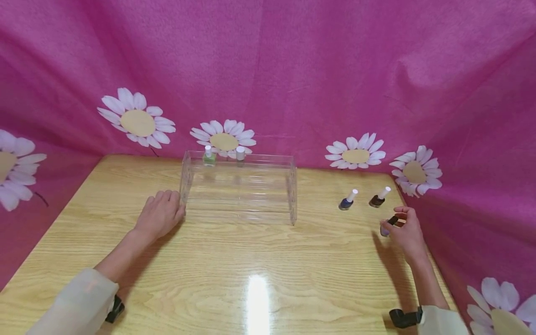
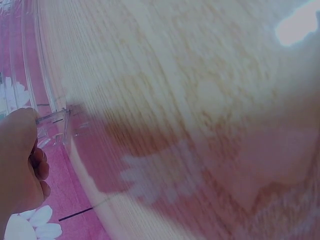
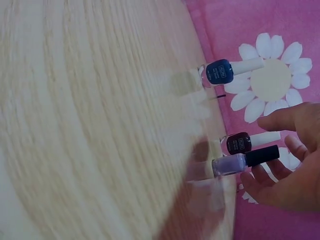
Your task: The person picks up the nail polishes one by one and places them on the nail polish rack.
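Note:
My left hand is at the left end of a clear acrylic display rack. In the left wrist view, the thumb and curled fingers of that hand grip the rack's edge. On the rack's top tier stand a green nail polish bottle and another white-capped bottle. My right hand is around a lilac nail polish bottle with a black cap, upright on the table. Its fingers are beside the cap, while the thumb stands apart from it in the right wrist view.
A dark blue nail polish bottle and a dark brown-red one, both white-capped, stand behind the lilac bottle. The wooden table meets a pink daisy-print cloth at its back and sides.

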The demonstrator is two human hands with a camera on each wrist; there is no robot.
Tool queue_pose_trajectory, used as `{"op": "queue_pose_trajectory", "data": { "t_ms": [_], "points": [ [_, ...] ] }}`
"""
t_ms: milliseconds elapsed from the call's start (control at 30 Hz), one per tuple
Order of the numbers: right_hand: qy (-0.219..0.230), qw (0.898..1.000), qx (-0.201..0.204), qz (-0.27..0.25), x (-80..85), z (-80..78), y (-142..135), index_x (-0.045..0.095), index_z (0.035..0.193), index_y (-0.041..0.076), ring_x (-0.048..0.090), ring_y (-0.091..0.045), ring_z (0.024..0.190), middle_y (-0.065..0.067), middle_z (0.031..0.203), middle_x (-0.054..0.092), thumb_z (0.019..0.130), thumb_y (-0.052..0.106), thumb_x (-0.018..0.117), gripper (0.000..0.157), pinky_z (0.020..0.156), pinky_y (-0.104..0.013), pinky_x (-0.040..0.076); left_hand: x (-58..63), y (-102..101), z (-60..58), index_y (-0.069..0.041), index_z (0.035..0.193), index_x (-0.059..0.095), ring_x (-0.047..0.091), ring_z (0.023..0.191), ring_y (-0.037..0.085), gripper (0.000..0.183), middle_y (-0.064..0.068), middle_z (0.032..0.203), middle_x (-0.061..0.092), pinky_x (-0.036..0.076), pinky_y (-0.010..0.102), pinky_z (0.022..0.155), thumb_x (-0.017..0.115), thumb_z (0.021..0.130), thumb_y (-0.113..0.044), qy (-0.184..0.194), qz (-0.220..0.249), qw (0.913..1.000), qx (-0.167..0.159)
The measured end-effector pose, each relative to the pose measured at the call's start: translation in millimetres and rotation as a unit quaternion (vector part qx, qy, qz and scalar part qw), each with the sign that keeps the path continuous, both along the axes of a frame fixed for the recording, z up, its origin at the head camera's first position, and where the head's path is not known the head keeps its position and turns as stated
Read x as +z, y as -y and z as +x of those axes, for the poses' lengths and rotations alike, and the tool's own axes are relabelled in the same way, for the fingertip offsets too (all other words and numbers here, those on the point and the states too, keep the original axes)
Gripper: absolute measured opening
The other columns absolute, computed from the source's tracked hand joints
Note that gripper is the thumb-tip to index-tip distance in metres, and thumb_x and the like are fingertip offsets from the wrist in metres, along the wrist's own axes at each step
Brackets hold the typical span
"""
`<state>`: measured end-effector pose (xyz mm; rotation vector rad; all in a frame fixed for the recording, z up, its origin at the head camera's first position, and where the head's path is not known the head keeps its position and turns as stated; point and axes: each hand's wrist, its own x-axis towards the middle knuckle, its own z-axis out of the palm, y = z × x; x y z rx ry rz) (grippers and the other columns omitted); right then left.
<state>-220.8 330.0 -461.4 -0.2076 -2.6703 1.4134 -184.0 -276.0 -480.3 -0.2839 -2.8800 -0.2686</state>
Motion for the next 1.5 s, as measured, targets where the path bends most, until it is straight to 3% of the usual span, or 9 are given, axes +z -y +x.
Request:
{"op": "queue_pose_trajectory", "data": {
  "t_ms": [167, 400, 567, 667, 800, 900, 1167, 1500],
  "points": [
    [0.005, 1.0, 0.009, 0.017, -4.6, -0.9, -2, 0.035, 0.13, -0.009, 0.053, -0.047, 0.111, -0.032, 0.125, 0.043, 0.09, -0.001, 0.065, 0.051, 0.066, -0.013, 0.041, 0.3, 0, -0.2, -0.001, 0.091, 0.05, 0.051, 0.08, 0.034, 0.021, 0.012, 0.082, 0.052, 0.035, 0.042, 0.064, 0.054, 0.098, -0.02, 0.008, 0.002, 1.0, 0.002],
    [-0.004, 0.999, -0.007, 0.041, -10.9, -3.1, -3, 0.04, 0.127, -0.008, 0.058, -0.026, 0.094, -0.029, 0.12, 0.051, 0.088, -0.003, 0.067, 0.047, 0.067, -0.011, 0.041, -0.1, 0, -0.5, -0.001, 0.092, 0.05, 0.052, 0.079, 0.034, 0.021, 0.011, 0.081, 0.052, 0.036, 0.042, 0.063, 0.054, 0.098, -0.02, 0.007, 0.002, 1.0, 0.002],
    [-0.001, 0.999, -0.014, 0.043, -12.6, -3.1, -2, 0.041, 0.126, -0.009, 0.058, -0.03, 0.095, -0.031, 0.123, 0.05, 0.088, -0.005, 0.067, 0.046, 0.068, -0.01, 0.039, 0.1, 0, -0.4, -0.001, 0.093, 0.05, 0.052, 0.081, 0.035, 0.021, 0.013, 0.082, 0.053, 0.037, 0.043, 0.064, 0.054, 0.098, -0.021, 0.01, 0.001, 1.0, 0.002],
    [-0.014, 0.999, -0.013, 0.037, -13.4, -3.6, -1, 0.042, 0.121, -0.009, 0.058, -0.013, 0.085, -0.028, 0.117, 0.051, 0.087, -0.006, 0.065, 0.042, 0.067, -0.011, 0.04, 0.4, 0, -0.4, 0.0, 0.093, 0.051, 0.052, 0.082, 0.036, 0.021, 0.013, 0.083, 0.054, 0.037, 0.044, 0.065, 0.053, 0.098, -0.021, 0.013, 0.0, 0.9999, 0.004],
    [-0.004, 0.999, -0.004, 0.037, -15.7, -2.6, -1, 0.043, 0.118, -0.007, 0.048, 0.006, 0.076, -0.025, 0.115, 0.049, 0.089, -0.001, 0.064, 0.036, 0.065, -0.014, 0.041, 0.5, 0, -0.4, 0.0, 0.094, 0.051, 0.052, 0.082, 0.036, 0.021, 0.013, 0.083, 0.054, 0.037, 0.044, 0.065, 0.053, 0.098, -0.02, 0.015, 0.002, 0.9999, 0.004],
    [0.016, 0.999, 0.001, 0.045, -17.5, -0.6, -2, 0.042, 0.121, -0.005, 0.047, 0.004, 0.079, -0.024, 0.119, 0.049, 0.092, 0.005, 0.063, 0.037, 0.064, -0.017, 0.041, 0.5, 0, -0.5, 0.0, 0.094, 0.051, 0.052, 0.081, 0.035, 0.021, 0.013, 0.083, 0.054, 0.037, 0.044, 0.064, 0.054, 0.098, -0.02, 0.015, 0.002, 0.9999, 0.002],
    [0.018, 1.0, 0.014, 0.021, -21.8, 2.8, -8, 0.038, 0.127, -0.007, 0.048, 0.007, 0.081, -0.028, 0.123, 0.049, 0.095, 0.007, 0.064, 0.043, 0.062, -0.019, 0.045, 2.8, -1, 0.2, -0.001, 0.093, 0.05, 0.052, 0.081, 0.035, 0.02, 0.013, 0.083, 0.053, 0.037, 0.044, 0.065, 0.053, 0.098, -0.02, 0.017, 0.007, 0.9998, 0.002],
    [0.018, 1.0, -0.007, 0.009, -27.4, -2.4, -7, 0.04, 0.126, -0.004, 0.048, 0.009, 0.08, -0.024, 0.123, 0.051, 0.094, 0.009, 0.067, 0.044, 0.063, -0.017, 0.045, 2.4, 0, 0.3, -0.001, 0.094, 0.05, 0.052, 0.081, 0.035, 0.02, 0.013, 0.084, 0.054, 0.037, 0.044, 0.065, 0.054, 0.098, -0.02, 0.029, 0.012, 0.9995, 0.003]
  ]
}}
